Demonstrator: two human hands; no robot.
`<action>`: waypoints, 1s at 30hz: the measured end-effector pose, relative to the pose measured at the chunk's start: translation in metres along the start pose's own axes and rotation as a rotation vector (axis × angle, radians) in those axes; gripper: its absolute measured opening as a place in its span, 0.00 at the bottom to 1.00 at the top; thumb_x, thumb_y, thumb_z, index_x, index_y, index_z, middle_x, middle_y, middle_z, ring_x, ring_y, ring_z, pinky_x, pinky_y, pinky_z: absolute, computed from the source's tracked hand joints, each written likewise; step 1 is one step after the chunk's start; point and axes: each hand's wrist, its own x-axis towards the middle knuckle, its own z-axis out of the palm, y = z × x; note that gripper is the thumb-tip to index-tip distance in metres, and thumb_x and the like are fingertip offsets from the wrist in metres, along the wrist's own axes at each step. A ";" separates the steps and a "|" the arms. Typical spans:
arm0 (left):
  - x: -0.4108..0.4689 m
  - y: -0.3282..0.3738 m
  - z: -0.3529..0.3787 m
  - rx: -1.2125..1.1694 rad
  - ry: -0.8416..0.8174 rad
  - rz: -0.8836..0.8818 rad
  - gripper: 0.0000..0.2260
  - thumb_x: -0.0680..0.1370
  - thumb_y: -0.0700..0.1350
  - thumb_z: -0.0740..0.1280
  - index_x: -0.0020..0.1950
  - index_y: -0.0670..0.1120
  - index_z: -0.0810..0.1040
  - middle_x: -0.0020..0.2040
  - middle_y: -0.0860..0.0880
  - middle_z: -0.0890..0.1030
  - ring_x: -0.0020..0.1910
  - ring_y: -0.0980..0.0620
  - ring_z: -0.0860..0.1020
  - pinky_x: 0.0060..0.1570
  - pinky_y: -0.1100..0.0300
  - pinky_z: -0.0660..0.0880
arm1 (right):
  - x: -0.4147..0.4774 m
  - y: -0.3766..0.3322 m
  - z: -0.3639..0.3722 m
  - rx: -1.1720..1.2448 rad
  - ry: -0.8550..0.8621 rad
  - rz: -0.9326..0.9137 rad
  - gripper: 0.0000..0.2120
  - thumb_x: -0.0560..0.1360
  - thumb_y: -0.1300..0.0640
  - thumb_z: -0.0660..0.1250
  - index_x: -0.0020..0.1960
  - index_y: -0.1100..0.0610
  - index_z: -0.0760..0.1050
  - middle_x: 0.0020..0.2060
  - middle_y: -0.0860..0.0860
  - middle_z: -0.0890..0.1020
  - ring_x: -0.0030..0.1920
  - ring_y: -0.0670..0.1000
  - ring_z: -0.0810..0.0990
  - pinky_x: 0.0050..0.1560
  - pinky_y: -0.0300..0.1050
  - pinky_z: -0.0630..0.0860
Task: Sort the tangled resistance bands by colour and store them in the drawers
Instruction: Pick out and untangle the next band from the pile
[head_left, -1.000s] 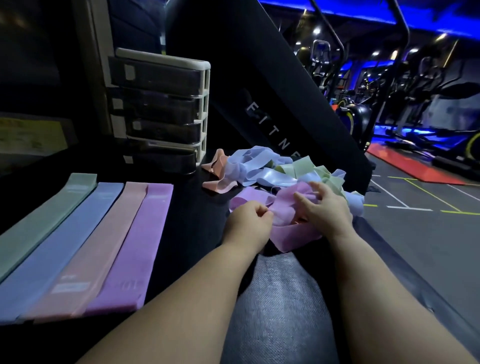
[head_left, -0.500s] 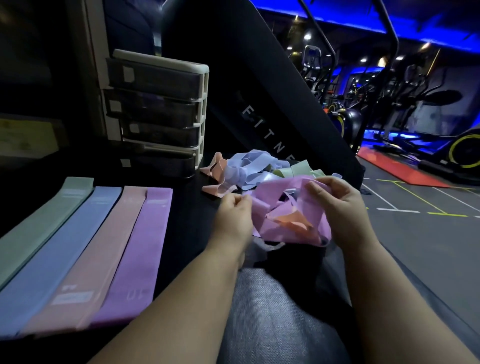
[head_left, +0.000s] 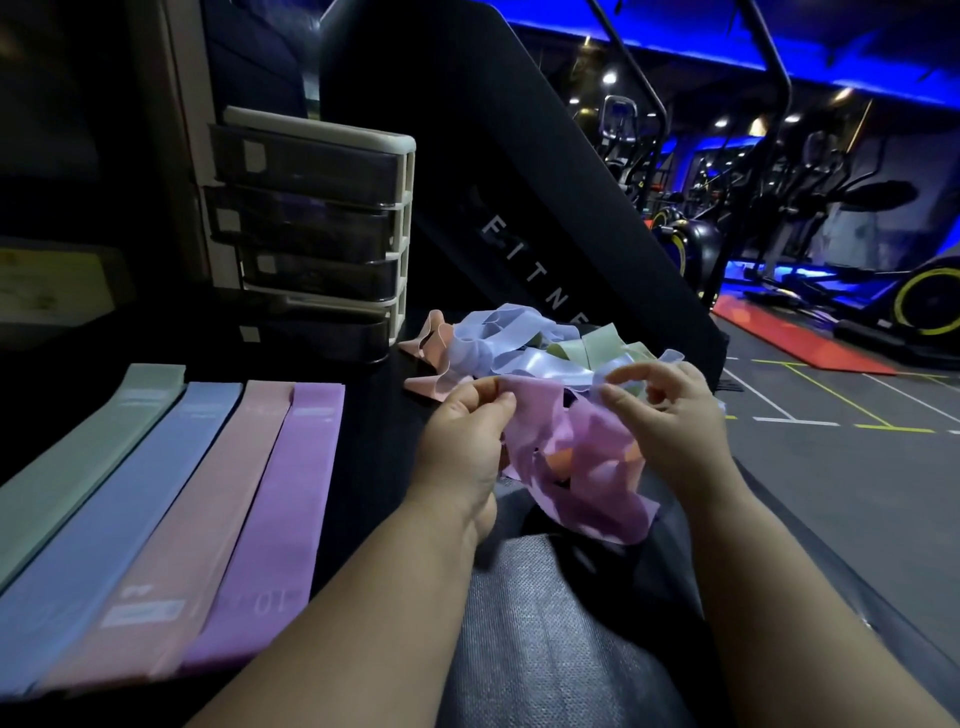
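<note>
Head view: the left hand (head_left: 462, 441) pinches the top edge of a knotted purple band (head_left: 571, 499) between thumb and forefinger and holds it up just above the dark counter (head_left: 374, 467). The right hand (head_left: 670, 421) is raised at the far side of the same clump with its fingers curled. In the dim light I cannot tell whether it grips the purple band or a pale strip behind it.

An orange band (head_left: 561, 460) shows through the purple loops, so the two are probably threaded together. The sensible way is to keep the left pinch fixed, find one free loop with the right hand and feed the orange piece out through it. Pulling the hands apart would likely tighten the knot.

The tangled pile (head_left: 519, 353) of blue, green and pink lies just beyond the hands. Four flat bands (head_left: 208, 499) lie side by side at the left, near the drawer unit (head_left: 311, 228), whose drawers look closed.
</note>
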 end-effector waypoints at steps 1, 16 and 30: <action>0.000 0.000 0.001 -0.012 -0.009 -0.004 0.10 0.80 0.36 0.62 0.44 0.47 0.79 0.43 0.47 0.81 0.41 0.50 0.77 0.42 0.57 0.73 | -0.001 -0.001 0.001 0.011 -0.028 0.001 0.10 0.71 0.53 0.75 0.39 0.40 0.77 0.40 0.45 0.70 0.41 0.42 0.71 0.45 0.31 0.67; -0.003 0.000 0.002 -0.158 -0.130 -0.072 0.07 0.81 0.36 0.61 0.51 0.44 0.78 0.41 0.44 0.83 0.34 0.52 0.81 0.35 0.58 0.79 | -0.013 -0.011 0.010 0.539 -0.381 0.042 0.20 0.62 0.43 0.76 0.53 0.42 0.79 0.46 0.45 0.80 0.47 0.46 0.77 0.50 0.42 0.76; -0.002 0.001 0.001 -0.220 -0.012 -0.130 0.04 0.79 0.31 0.63 0.52 0.37 0.74 0.40 0.41 0.82 0.31 0.52 0.83 0.32 0.63 0.80 | -0.016 -0.021 0.006 0.558 -0.550 0.029 0.22 0.65 0.67 0.76 0.48 0.41 0.80 0.40 0.48 0.82 0.39 0.56 0.71 0.42 0.51 0.74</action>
